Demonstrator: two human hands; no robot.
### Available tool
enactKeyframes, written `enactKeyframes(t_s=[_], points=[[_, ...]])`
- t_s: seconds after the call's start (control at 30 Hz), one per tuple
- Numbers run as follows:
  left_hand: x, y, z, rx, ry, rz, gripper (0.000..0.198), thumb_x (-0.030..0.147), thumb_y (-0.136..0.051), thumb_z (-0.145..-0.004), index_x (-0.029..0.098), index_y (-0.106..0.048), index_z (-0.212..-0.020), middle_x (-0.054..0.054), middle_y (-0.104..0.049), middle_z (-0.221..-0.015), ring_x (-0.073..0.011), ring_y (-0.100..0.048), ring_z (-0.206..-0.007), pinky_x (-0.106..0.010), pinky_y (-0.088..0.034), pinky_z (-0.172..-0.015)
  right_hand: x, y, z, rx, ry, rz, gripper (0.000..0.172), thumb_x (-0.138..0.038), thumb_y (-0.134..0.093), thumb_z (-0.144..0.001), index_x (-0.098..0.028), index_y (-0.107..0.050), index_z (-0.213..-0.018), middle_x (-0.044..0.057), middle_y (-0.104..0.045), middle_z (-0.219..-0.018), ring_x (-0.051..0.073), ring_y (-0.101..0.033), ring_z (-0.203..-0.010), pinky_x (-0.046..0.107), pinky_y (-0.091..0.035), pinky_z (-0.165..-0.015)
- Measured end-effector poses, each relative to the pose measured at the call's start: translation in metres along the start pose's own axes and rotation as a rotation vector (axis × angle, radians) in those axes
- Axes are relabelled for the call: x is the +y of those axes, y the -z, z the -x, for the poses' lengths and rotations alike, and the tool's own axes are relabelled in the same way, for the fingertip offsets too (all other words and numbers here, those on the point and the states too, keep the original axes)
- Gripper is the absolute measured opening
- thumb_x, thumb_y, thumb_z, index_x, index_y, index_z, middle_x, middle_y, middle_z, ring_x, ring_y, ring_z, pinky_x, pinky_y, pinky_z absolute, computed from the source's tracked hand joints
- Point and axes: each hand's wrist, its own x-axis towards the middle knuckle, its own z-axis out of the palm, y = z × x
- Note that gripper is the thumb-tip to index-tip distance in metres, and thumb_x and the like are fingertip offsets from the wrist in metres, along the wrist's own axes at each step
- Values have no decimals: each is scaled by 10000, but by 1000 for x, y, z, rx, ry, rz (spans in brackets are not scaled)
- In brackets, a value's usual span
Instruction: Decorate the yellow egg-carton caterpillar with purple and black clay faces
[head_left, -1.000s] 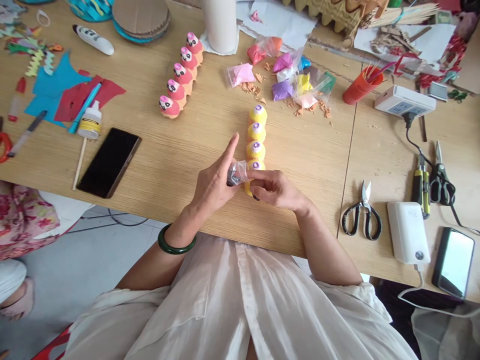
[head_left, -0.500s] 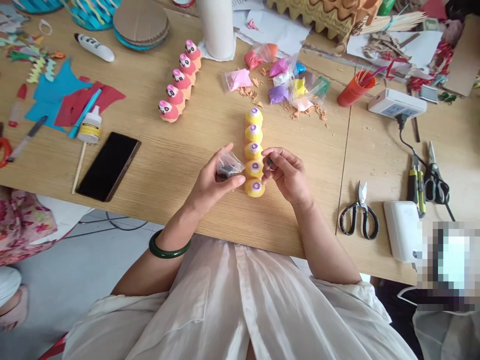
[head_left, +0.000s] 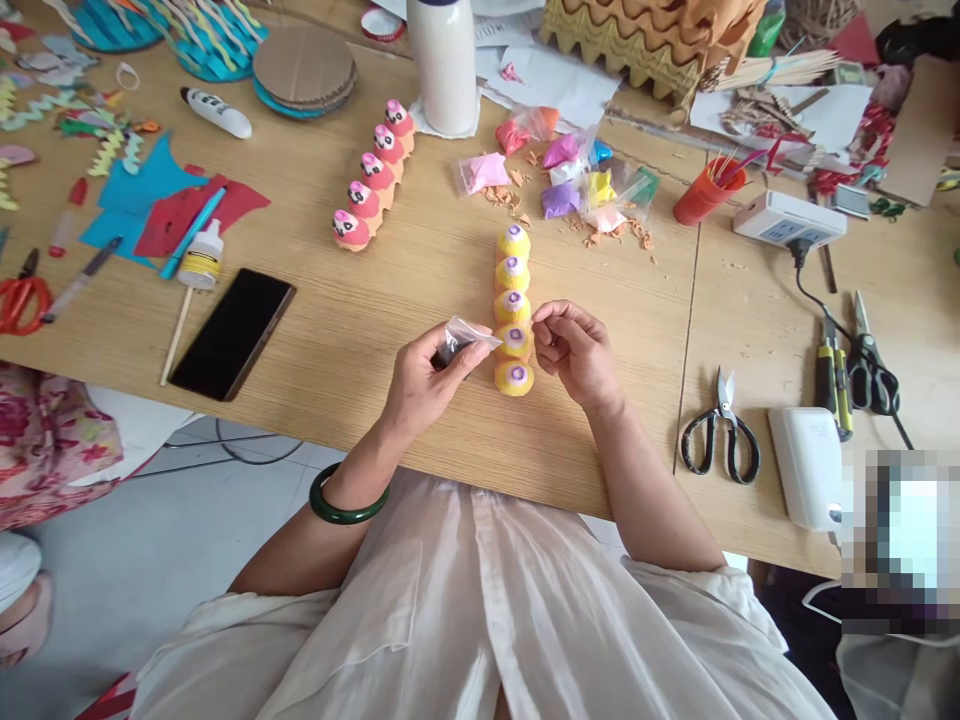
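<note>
In the head view, your yellow egg-carton strip (head_left: pixel 513 272) stands on the tabletop (head_left: pixel 360 340) between your hands, its row running away from you. Its domes look rough-textured, each topped by a pale lilac patch with a purple ring. Your left grip (head_left: pixel 417 378) pinches a clear plastic bag (head_left: pixel 463 340) with something dark inside; its corner reaches the strip's edge (whether it touches, you cannot tell from here). Your right grip (head_left: pixel 581 358) curls just beside the strip's other side, and you cannot tell whether its fingertips are pressed together or pinch something.

You have five yellow domes, and five more on the pink-and-red egg-carton strip (head_left: pixel 373 172) farther off to your left. Count three pairs of scissors: one orange-handled (head_left: pixel 24 300), two black-handled (head_left: pixel 720 432).

Bags of coloured clay (head_left: pixel 562 200) and orange scraps (head_left: pixel 501 196) lie just past the strip's far end. A black phone (head_left: pixel 232 335) and glue bottle (head_left: pixel 202 258) sit left, the orange cup (head_left: pixel 706 192) and power strip (head_left: pixel 789 220) right, all well apart from your hands.
</note>
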Motion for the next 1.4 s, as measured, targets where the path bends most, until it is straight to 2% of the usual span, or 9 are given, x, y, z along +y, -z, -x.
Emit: enactKeyframes(t_s=[0.07, 0.13, 0.3, 0.47, 0.6, 0.77, 0.97, 1.13, 1.4], points=[[1, -2, 2, -10, 27, 80, 446, 583, -809, -900, 177, -813, -1083, -45, -804, -868, -160, -749, -762, -244, -597, -717, 0, -1, 1, -6, -6, 40, 269, -433, -805, -826, -193, -686, -858, -97, -418, -609, 43, -279, -473, 173, -230, -394], [2, -5, 5, -21, 70, 197, 451, 576, -821, -897, 167, -792, -1087, -38, -796, -828, -159, -759, -712, -250, -626, -698, 0, -4, 3, -49, 6, 112, 392, -548, -837, -829, -185, -695, -865, -101, -410, -590, 43, -285, -481, 184, -232, -413], [6, -9, 10, -77, 72, 257, 466, 588, -791, -923, 160, -774, -1105, -39, -781, -792, -149, -735, -636, -246, -622, -625, 7, -13, 10, -244, 131, 271, 469, -597, -896, -798, -183, -686, -863, -18, -658, -673, 105, -591, -602, 253, -485, -589], [8, -8, 12, -91, 29, 147, 347, 487, -851, -871, 165, -772, -973, 2, -715, -688, -105, -648, -568, -210, -550, -581, 7, -13, 13, -160, 291, 471, 441, -606, -793, -900, -188, -682, -812, -6, -662, -686, 108, -564, -586, 264, -442, -568], [5, -5, 11, -125, 43, 127, 330, 472, -831, -880, 171, -770, -998, -4, -721, -712, -120, -659, -603, -227, -562, -603, 2, -6, 11, -151, 370, 573, 407, -567, -755, -940, -186, -699, -808, 12, -690, -722, 108, -534, -602, 274, -422, -581], [3, -4, 1, -204, 72, 165, 436, 555, -864, -839, 166, -811, -1028, -65, -810, -908, -175, -750, -774, -259, -610, -706, 1, 2, 6, -172, 313, 513, 421, -584, -776, -915, -179, -710, -819, 25, -711, -762, 128, -579, -681, 280, -453, -640], [7, -11, -10, -84, -23, 50, 383, 562, -798, -900, 180, -823, -893, -41, -790, -770, -163, -708, -679, -240, -559, -621, 3, 2, 5, -209, 170, 449, 505, -672, -808, -853, -182, -693, -820, 14, -708, -758, 121, -596, -673, 260, -472, -626], [10, -14, -7, -59, -75, -5, 348, 523, -764, -931, 186, -827, -869, -29, -797, -772, -159, -702, -678, -233, -546, -630, 2, 4, 8, -293, 173, 442, 445, -609, -817, -885, -183, -707, -818, 16, -714, -745, 123, -613, -651, 258, -481, -607], [9, -9, -8, -23, -241, -202, 503, 490, -605, -1025, 165, -694, -651, 12, -590, -539, -88, -466, -511, -215, -367, -513, -1, 3, 11, -317, 165, 495, 513, -670, -743, -923, -178, -686, -788, 16, -667, -726, 120, -553, -646, 268, -437, -610]])
